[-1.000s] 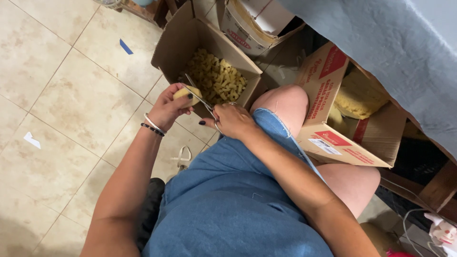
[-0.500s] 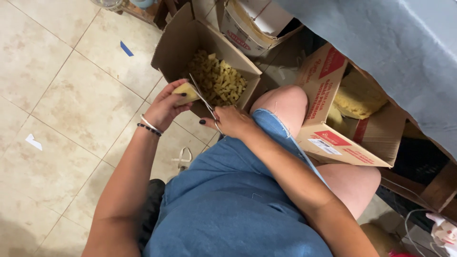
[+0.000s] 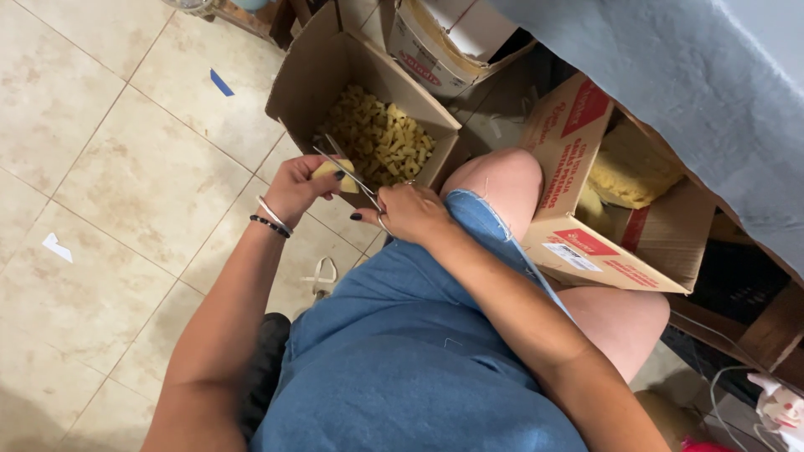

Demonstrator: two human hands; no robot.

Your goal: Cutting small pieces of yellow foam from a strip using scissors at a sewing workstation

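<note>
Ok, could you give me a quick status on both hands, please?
Left hand grips yellow foam piece. Right hand works scissors, blades at the piece. Open box of cut pieces just beyond; nothing in the way.

The scissors point(image 3: 352, 176) show thin metal blades with a dull sheen. The yellow piece point(image 3: 328, 170), pinched in the left hand point(image 3: 295, 186), looks like soft, matt foam; the cut bits point(image 3: 381, 138) filling the open box point(image 3: 314, 75) have the same porous, matt look. That box is plain brown corrugated cardboard, unglossed. The second box point(image 3: 578, 184) is cardboard with printed red panels, holding a rough yellow foam block point(image 3: 641, 163). The floor point(image 3: 109, 159) is smooth, faintly glossy beige tile. The garment point(image 3: 402, 360) is matt blue denim, frayed at the hem. The wrist bands point(image 3: 272, 219) look beaded and metallic.
</note>
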